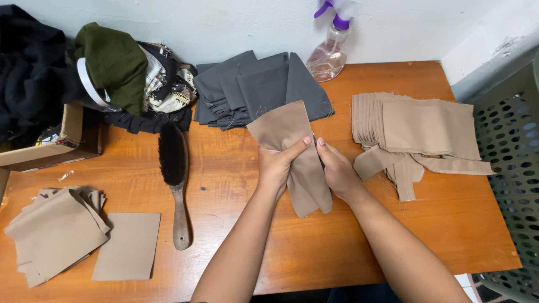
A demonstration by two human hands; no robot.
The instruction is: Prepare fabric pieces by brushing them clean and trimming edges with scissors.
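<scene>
Tan cloth piece (pixel 292 151) held by two hands (pixel 306 168).

We are looking down at an orange wooden worktop (pixel 236 168), where our left hand (pixel 276 164) and right hand (pixel 338 171) are gripping a tan fabric piece (pixel 281 126) between them, thumbs pressing on its upper side. A stack of tan pieces (pixel 415 129) is lying just to the right, grey folded cloth (pixel 258 87) behind, near a spray bottle (pixel 328 53). A dark brush (pixel 174 168) is resting to the left, with more tan pieces (pixel 56 230) at the near left corner.
</scene>
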